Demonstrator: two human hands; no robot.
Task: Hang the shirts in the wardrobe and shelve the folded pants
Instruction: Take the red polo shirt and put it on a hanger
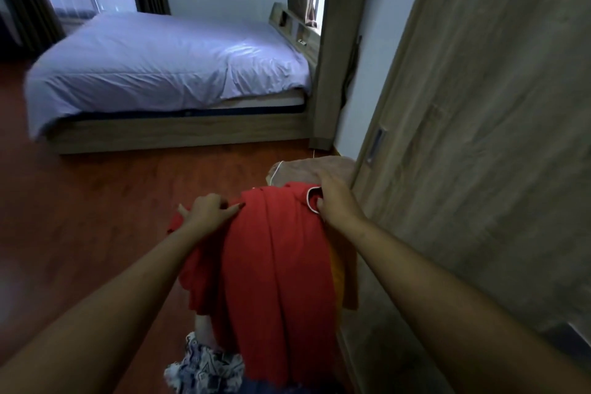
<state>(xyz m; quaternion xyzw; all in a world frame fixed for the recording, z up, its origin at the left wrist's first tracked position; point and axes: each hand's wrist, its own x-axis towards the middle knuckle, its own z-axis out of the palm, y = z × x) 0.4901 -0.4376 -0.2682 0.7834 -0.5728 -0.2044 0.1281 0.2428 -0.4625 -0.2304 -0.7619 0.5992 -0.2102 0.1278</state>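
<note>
A red shirt (pixel 278 265) with a white-piped collar hangs in front of me, held up by both hands. My left hand (pixel 208 211) pinches its left shoulder. My right hand (pixel 334 198) grips the collar edge on the right. Behind the shirt lies a brown folded garment (pixel 307 169) with a white drawstring. An orange cloth (pixel 337 269) shows past the shirt's right edge. The wardrobe (pixel 486 137), wood-grain with a recessed handle (pixel 375 145), stands closed on my right.
A bed (pixel 166 73) with a pale lilac cover stands ahead across the red-brown floor (pixel 80 217). A blue-and-white patterned cloth (pixel 204 368) lies low near my legs. Curtained windows are at the back left and beside the headboard.
</note>
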